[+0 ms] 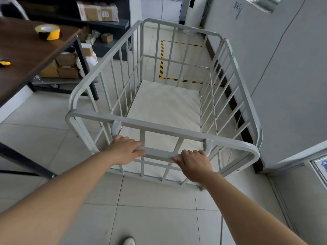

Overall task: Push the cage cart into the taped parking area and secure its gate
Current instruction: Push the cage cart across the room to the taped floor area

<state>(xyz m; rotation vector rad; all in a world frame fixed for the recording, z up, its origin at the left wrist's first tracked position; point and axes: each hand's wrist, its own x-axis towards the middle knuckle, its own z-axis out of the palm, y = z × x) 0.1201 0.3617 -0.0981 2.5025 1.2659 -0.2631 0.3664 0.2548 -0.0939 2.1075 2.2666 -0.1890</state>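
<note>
The handle bar [160,152] of the grey cage cart [134,96] — mid-frame — is gripped by the left hand [123,149] and right hand [194,163]. The taped parking area [161,64] is seen beyond it, upper centre.

A paper sign [237,7] stuck to the grey wall [283,68] at upper right carries three Chinese characters that appear to read 笼车区. The cardboard boxes [99,13] on the dark shelf [113,23] bear white shipping labels, but their print is too small to read. No other writing can be made out.
</note>
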